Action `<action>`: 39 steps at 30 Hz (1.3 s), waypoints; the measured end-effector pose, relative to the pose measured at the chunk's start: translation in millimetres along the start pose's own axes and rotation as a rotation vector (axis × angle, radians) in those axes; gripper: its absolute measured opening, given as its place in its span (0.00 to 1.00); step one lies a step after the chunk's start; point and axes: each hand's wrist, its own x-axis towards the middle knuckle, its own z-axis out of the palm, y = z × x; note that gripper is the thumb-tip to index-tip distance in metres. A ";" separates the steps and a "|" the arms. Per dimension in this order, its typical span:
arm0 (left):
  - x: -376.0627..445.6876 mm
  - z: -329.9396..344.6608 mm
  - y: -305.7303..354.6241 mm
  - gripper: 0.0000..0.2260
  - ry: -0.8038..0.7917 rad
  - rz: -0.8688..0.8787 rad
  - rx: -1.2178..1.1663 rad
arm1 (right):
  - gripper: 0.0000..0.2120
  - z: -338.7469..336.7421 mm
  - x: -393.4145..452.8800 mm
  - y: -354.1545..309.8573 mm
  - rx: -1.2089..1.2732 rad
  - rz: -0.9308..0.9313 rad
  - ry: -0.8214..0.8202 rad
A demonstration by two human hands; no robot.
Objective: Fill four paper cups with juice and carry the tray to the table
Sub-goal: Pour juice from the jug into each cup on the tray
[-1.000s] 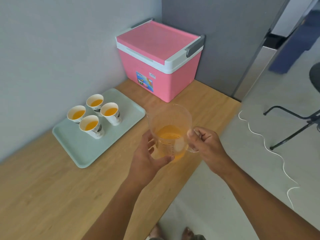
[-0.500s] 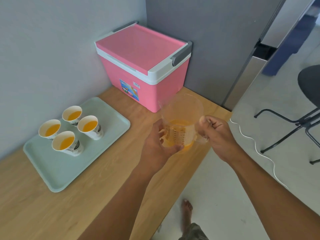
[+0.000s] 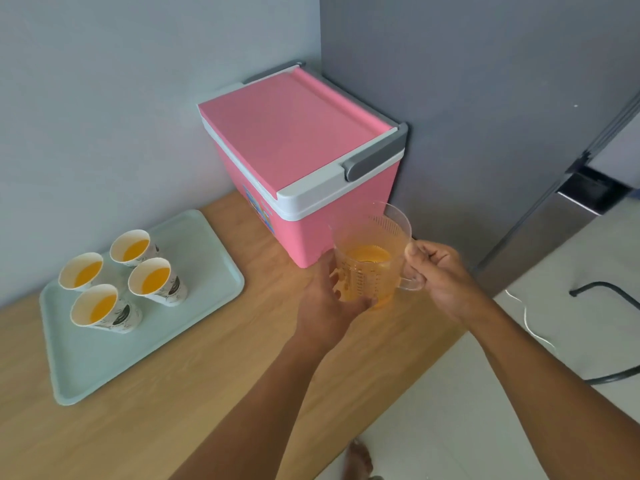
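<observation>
A clear plastic measuring jug (image 3: 372, 258), about a third full of orange juice, is held upright above the wooden counter (image 3: 207, 375), just in front of the pink cooler. My right hand (image 3: 440, 278) grips its handle. My left hand (image 3: 329, 299) cups the jug's lower left side and base. Several paper cups (image 3: 156, 280) with orange juice in them stand close together on a pale green tray (image 3: 194, 258) at the left of the counter, near the wall.
A pink cooler box (image 3: 301, 157) with a shut lid and grey handle stands in the counter's back corner against a grey partition (image 3: 485, 98). The counter edge runs diagonally at the right; beyond it lie floor, a white cable (image 3: 530, 323) and black chair legs (image 3: 609, 296).
Both hands have carried the jug away from the tray, toward the cooler. The view has turned right, so the tray with cups now lies further left.
</observation>
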 end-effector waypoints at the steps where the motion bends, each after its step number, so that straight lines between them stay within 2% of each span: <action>1: 5.0 4.4 0.0 0.45 0.012 -0.007 0.002 | 0.37 -4.6 6.0 2.0 0.011 0.007 -0.014; 5: 19.4 17.5 0.1 0.44 0.057 -0.027 0.021 | 0.30 -16.6 28.3 9.0 0.023 0.022 -0.051; 15: 32.4 30.1 2.0 0.44 0.116 -0.083 0.065 | 0.31 -29.7 59.7 24.2 0.101 0.052 -0.149; 18: 35.2 30.0 3.1 0.44 0.136 -0.085 0.090 | 0.27 -29.2 64.4 23.7 0.146 0.039 -0.161; 27: 35.9 30.1 2.8 0.44 0.143 -0.066 0.160 | 0.24 -31.7 65.5 20.7 0.161 -0.015 -0.197; 32: 22.7 19.1 0.3 0.44 0.133 -0.094 0.124 | 0.22 -37.9 57.7 22.4 0.051 -0.071 -0.083; 35: -1.1 -3.0 -7.8 0.41 0.151 -0.136 0.086 | 0.32 -40.6 36.6 30.5 -0.008 -0.043 0.087; 39: -50.7 -47.4 -32.6 0.31 0.202 -0.185 0.077 | 0.37 -28.2 -10.6 49.9 -0.050 0.095 0.308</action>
